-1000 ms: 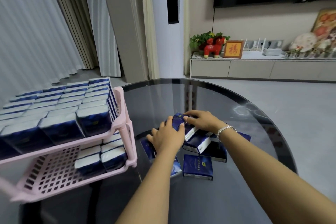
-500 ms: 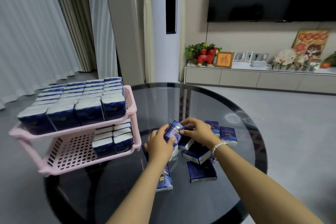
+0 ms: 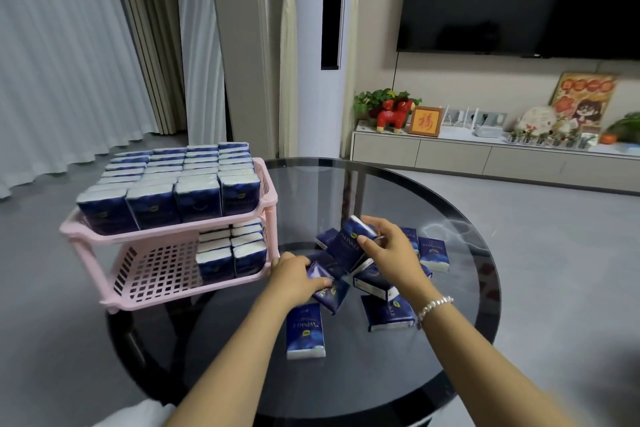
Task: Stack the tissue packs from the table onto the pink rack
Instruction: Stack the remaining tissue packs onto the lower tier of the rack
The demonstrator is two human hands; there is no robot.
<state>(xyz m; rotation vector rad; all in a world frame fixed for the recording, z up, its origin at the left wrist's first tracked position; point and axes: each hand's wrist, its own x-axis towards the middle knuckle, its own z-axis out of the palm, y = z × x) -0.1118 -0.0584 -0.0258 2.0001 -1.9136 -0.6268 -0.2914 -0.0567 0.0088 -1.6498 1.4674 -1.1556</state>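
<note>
Pinching a tilted tissue pack [image 3: 349, 242], the right hand [image 3: 391, 246] (fingers curled) — left hand [image 3: 294, 276] grips another pack [image 3: 327, 288].

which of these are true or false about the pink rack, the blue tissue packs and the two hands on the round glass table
1. The pink plastic rack's top shelf is packed with blue tissue packs. True.
2. The lower shelf is empty. False: a few packs stand at its right end.
3. The right hand holds a blue tissue pack lifted off the table. True.
4. The left hand grips the rack. False: it is on a pack on the round dark glass table.
5. No packs remain on the table. False: several lie loose.
</note>
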